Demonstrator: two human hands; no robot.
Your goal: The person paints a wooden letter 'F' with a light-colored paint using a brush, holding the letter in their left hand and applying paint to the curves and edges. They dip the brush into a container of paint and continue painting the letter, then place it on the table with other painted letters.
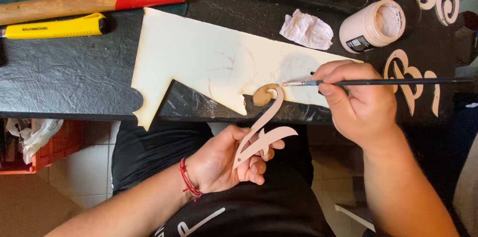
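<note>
the right hand (361, 105) pinches a thin dark-handled paintbrush (378, 82) between thumb and fingers, its tip just touching the curled top of a flat wooden cutout (261, 130), a pinkish, hook-shaped ornament. the left hand (224, 159) holds that cutout from below, fingers closed around its lower stem and side leaf, so the curl stands up over the near edge of the bench (64, 87) while the held end hangs off it above the lap. to paint the curl well, it seems best to keep strokes short and follow the curve, with the brush wrist braced on the bench edge and the left fingers kept low on the stem, clear of wet paint. the curl overlaps a pale scrap board (199, 57) lying on the bench, which would catch stray strokes. an open jar of pale paint (373, 25) lies on its side near the far right corner, within reach for reloading, with a crumpled tissue (306, 30) just beside it.
</note>
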